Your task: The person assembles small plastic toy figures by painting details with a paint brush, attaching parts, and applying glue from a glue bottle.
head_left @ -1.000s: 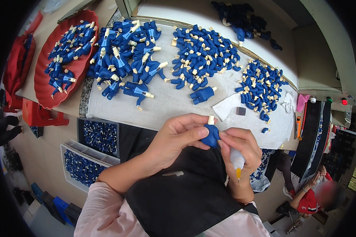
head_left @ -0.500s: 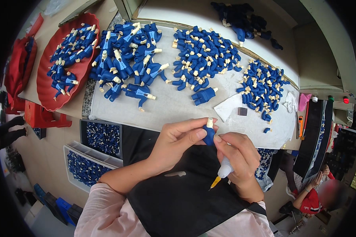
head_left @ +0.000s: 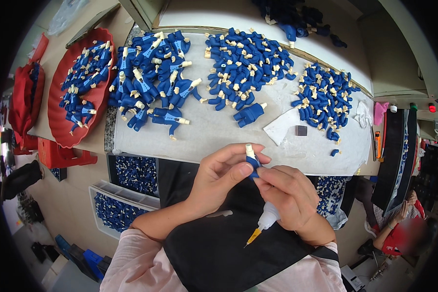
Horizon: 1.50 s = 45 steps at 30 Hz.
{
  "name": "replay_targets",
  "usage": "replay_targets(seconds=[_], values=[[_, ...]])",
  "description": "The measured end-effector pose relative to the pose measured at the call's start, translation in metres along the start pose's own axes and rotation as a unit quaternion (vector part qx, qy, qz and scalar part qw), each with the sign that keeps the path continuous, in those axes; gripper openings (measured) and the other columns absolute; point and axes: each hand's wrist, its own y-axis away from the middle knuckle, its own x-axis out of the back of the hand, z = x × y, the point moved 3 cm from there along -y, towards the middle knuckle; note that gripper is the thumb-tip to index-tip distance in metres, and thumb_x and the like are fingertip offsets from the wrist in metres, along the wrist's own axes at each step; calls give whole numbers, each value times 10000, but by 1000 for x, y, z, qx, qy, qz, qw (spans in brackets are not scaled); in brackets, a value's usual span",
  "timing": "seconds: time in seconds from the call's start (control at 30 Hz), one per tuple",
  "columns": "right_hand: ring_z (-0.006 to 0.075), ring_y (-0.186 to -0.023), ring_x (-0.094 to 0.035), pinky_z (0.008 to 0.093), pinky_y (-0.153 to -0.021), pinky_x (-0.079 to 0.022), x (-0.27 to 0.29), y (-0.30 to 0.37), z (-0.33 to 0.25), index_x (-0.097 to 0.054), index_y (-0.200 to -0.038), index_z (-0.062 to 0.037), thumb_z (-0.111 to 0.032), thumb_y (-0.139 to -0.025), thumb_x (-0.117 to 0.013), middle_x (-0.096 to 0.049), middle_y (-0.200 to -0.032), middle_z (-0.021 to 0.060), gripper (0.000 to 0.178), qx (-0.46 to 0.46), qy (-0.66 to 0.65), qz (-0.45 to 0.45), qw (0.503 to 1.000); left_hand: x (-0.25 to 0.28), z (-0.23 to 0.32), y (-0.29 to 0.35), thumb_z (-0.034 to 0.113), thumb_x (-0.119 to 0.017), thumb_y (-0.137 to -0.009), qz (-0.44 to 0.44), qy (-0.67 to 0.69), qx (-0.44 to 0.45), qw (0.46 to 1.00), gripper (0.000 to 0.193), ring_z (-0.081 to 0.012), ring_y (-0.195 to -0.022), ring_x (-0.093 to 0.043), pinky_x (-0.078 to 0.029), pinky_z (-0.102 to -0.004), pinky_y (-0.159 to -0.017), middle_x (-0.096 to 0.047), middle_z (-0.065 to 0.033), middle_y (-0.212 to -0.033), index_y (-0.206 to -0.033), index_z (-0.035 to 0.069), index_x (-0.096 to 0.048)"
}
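My left hand point(head_left: 221, 177) is closed around a small blue figurine body point(head_left: 251, 160) with a cream neck peg pointing up. A light-blue strip shows on the body's front. At its lower right side, the fingertips of my right hand point(head_left: 292, 194) press in a pinch; whether a small part lies between them is hidden. That same hand keeps a white squeeze bottle point(head_left: 269, 215) in its palm, with the yellow needle tip slanting down to the left over my black apron point(head_left: 204, 253). Beyond my hands a headless blue body point(head_left: 248, 115) lies on the white worktop point(head_left: 180, 151).
Armed figurine bodies point(head_left: 146, 82) are heaped at left, and small blue arms point(head_left: 246, 63) lie in piles at centre and right point(head_left: 323, 95). A red scalloped tray point(head_left: 63, 131) holds more figures. White paper point(head_left: 282, 127) and a dark block point(head_left: 301, 130) lie nearby. A co-worker point(head_left: 399, 228) sits at right.
The figurine body has turned in my left fingers, bringing its light-blue front into view. My right fingers remain pinched at its side, and the bottle has shifted slightly left and down.
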Motion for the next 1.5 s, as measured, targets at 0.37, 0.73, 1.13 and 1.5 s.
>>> replay_targets(seconds=[0.37,0.73,1.13,1.5], values=[[213,-655,-562,259,-518,-442,6,18,1,-526,-854,-51,-82,-609,-750,-559,-868,113,333,-114,-32,14,993,-2,-1,-1,215,-484,-874,-20,96,54,994,396,-168,-945,-532,-424,-287,-829,-536,-130,-1044,-1205,22,-384],[193,-608,-555,241,-472,-409,1,27,-1,-608,-859,-41,-22,-555,-751,-571,-865,98,336,-139,-69,77,985,-5,-7,1,235,-455,-887,-67,199,106,972,388,-157,-954,-522,-422,-282,-822,-534,-127,-1038,-1214,39,-380],[198,-670,-568,240,-554,-447,-4,21,4,-603,-854,-24,3,-591,-740,-570,-834,108,298,-229,-78,88,966,-6,-13,1,229,-424,-901,23,314,183,931,323,-164,-944,-535,-427,-299,-836,-533,-122,-1045,-1168,47,-425],[201,-622,-581,264,-519,-473,0,21,-4,-592,-835,-17,12,-600,-732,-572,-838,115,275,-165,-103,101,976,-8,-4,4,212,-443,-893,-44,238,101,965,335,-170,-937,-525,-422,-290,-815,-536,-125,-1015,-1179,42,-406]])
